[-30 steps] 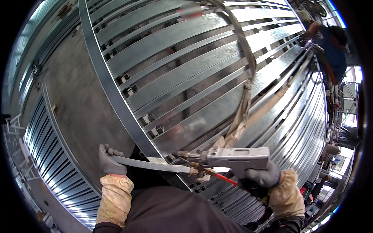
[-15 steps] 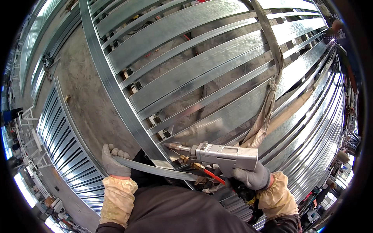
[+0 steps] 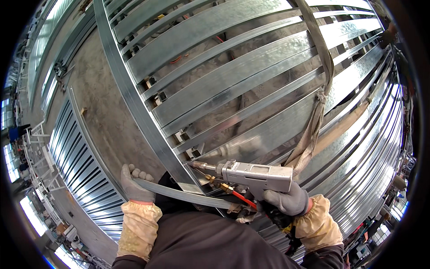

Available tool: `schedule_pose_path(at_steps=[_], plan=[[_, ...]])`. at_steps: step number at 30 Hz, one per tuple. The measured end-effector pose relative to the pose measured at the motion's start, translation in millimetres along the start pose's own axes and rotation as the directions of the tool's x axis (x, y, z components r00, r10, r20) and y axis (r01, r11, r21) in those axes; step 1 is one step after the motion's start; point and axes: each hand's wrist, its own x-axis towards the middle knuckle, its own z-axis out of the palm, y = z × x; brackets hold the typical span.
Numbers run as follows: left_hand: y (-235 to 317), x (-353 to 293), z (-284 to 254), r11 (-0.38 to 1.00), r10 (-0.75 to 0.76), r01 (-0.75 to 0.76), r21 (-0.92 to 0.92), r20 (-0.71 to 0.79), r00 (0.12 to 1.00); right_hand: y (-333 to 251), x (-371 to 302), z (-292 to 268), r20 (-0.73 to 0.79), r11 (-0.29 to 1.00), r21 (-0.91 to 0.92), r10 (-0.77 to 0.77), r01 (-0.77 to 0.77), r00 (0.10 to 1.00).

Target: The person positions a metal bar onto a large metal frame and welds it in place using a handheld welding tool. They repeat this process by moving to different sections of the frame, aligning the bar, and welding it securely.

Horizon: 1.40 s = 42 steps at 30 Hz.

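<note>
My right hand (image 3: pixel 286 199), in a grey glove, is closed round the handle of a silver handheld welding gun (image 3: pixel 257 176). The gun's copper-coloured nozzle points left, its tip at or close to the joint where a flat galvanized slat (image 3: pixel 260 130) meets the long side rail (image 3: pixel 148 121). Beneath the nozzle run brass fittings and a red hose (image 3: pixel 243 200). My left hand (image 3: pixel 135 186), also gloved, is wrapped round the end of a narrow grey metal bar (image 3: pixel 183 195), which crosses in front of my body toward the rail's near end.
A webbing strap (image 3: pixel 320 67), knotted partway, lies across the slats. Stacked metal profiles (image 3: pixel 367 166) and a wooden board (image 3: pixel 342 125) lie to the right. A slatted panel (image 3: pixel 85 166) sits on the left floor. Another person's gloved hand (image 3: pixel 386 38) is at the far right.
The view has shifted slightly, so the frame sits a little farther right. The bright glow by the other person at far right is gone. Both my hands keep their holds.
</note>
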Motion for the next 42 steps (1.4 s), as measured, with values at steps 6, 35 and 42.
schedule_pose_path(at_steps=[6,35,42], plan=[[-1.2,3.5,-5.0,1.0,-0.006,0.007,-0.028,0.046,0.999,8.2,-0.3,-2.8,0.038,0.999,-0.017,-0.027,0.027,0.999],[-2.2,4.8,-7.3,0.999,-0.014,0.016,-0.043,0.041,0.999,1.4,-0.6,10.0,-0.011,0.993,-0.121,-0.006,0.004,1.0],[-1.7,-0.8,-0.2,0.999,-0.011,0.01,-0.044,-0.009,1.0,10.2,-0.4,6.4,0.054,0.957,-0.262,-0.114,0.124,0.992]])
